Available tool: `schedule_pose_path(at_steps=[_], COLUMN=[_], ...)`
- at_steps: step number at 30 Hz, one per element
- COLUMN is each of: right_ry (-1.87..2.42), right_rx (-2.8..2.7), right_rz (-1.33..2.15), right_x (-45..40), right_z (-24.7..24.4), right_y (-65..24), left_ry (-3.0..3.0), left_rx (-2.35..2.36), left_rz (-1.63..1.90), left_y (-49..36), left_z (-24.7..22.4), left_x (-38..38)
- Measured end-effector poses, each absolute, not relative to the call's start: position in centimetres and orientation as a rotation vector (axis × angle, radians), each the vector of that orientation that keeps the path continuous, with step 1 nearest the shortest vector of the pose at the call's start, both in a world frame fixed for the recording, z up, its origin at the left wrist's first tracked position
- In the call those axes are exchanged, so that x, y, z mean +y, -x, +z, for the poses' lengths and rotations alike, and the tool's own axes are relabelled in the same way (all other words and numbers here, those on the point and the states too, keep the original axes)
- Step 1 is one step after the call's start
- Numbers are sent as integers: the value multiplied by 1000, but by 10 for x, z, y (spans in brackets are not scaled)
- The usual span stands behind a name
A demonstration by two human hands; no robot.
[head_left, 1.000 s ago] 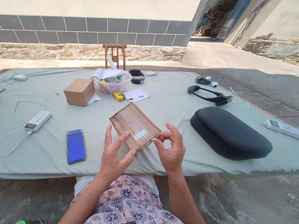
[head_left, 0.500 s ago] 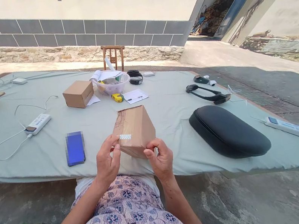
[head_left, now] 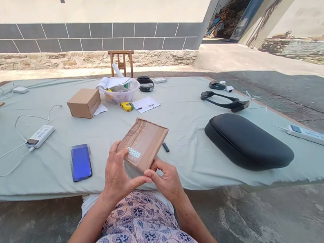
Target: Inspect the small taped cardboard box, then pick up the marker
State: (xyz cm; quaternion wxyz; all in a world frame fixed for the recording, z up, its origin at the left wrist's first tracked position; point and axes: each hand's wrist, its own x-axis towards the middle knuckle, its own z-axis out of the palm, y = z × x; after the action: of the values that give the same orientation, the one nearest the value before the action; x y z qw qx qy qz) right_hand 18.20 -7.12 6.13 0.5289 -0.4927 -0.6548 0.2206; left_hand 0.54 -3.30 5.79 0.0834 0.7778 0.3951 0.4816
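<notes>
A brown cardboard box point(head_left: 148, 138), tilted above the cloth, is held between both hands near the table's front edge. Clear tape and a white dotted label point(head_left: 134, 152) show on its upper face. My left hand point(head_left: 117, 170) grips the left side, fingers on the face by the label, thumb stretched toward the near corner. My right hand point(head_left: 167, 177) pinches that near corner, its fingers partly hidden behind the box. Just right of the box lies a small black object point(head_left: 166, 147), perhaps a marker. A phone point(head_left: 81, 162) with a blurred blue screen rests to the left.
A second cardboard box point(head_left: 84, 103), a plastic basket point(head_left: 122, 91) and a yellow tape measure point(head_left: 127, 106) stand farther back. To the right are a black case point(head_left: 247, 140) and a black headset point(head_left: 223, 100). A power strip point(head_left: 40, 136) with cables lies left.
The box has turned and tipped, so its taped face shows more fully. My right hand has shifted left and nearer along the box. The small black object has come into view.
</notes>
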Motion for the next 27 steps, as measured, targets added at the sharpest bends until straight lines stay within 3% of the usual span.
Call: schedule_pose_path(at_steps=[13, 27], right_ry=[1242, 1353], right_rx=[-1535, -1136], right_rz=[681, 389], right_x=[-77, -59], right_z=[70, 67], right_y=[-180, -241], left_ry=[-2431, -2497], left_rx=[1234, 890], left_rz=[1400, 1195], left_y=[-7, 16], left_z=[59, 62], left_x=[-38, -29])
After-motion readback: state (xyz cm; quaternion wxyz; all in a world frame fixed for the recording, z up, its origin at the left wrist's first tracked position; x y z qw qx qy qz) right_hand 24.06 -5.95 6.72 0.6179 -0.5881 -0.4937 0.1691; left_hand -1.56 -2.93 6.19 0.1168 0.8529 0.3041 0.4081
